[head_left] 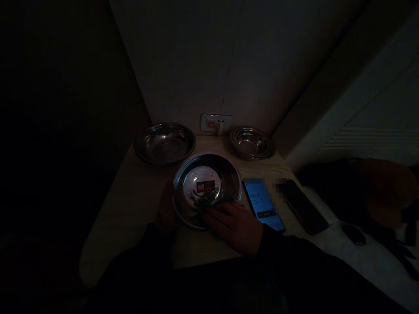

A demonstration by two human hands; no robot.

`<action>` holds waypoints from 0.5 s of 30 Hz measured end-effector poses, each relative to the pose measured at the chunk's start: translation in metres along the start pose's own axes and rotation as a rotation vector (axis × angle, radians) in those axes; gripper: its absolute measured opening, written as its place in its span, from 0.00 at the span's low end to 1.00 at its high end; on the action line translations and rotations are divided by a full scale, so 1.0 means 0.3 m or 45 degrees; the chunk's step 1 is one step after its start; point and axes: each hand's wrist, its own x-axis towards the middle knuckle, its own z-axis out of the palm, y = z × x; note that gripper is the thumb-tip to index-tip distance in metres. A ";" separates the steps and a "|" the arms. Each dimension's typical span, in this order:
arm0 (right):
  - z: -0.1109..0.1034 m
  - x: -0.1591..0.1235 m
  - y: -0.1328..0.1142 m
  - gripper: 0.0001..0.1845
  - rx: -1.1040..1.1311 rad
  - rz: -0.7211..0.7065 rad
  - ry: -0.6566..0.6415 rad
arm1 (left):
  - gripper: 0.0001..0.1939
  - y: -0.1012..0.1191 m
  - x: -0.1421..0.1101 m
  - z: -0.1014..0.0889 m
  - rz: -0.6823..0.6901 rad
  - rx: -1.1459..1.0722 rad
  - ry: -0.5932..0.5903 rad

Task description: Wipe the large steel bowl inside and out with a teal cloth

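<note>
A shiny steel bowl [229, 174] with a black and red label [205, 186] on its bottom is at the middle of the table, its inside facing me. My left hand [166, 211], dim in the shadow, holds the bowl at its left rim. Over the near right rim reaches my right hand [231, 222], its fingers pressed together and bent down into the bowl. A dark patch shows at those fingertips; whether it is a cloth or a reflection I cannot make out. Just right of the bowl lies a lit phone [262, 203] with a timer on its screen.
Behind stand a wide steel bowl [165, 146] at left and a stack of smaller steel bowls [252, 144] at right. Between them a socket [216, 124] with a plug sits on the wall. A dark phone-like slab [306, 207] lies at the right edge of the wooden table [121, 218].
</note>
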 end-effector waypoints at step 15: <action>0.027 0.129 -0.091 0.24 0.623 0.422 0.046 | 0.29 -0.062 0.001 -0.022 -0.017 0.062 -0.198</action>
